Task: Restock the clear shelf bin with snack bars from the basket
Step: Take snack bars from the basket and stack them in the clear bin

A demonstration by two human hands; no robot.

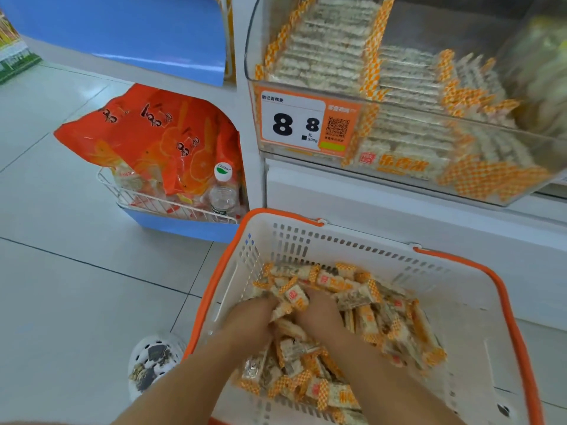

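Clear plastic shelf bin (521,142) sat upper right, holding orange-and-white wrapped snack bars in neat rows, long axes running roughly left-right. White slotted plastic basket with orange rim (478,305) sat below it, loose bars (380,329) heaped inside, pointing every direction. Left hand (251,317) and right hand (319,314) were side by side, plunged into heap; fingers buried among bars, curl not discernible, grip cannot tell. One bar (297,297) lay between both hands, tilted.
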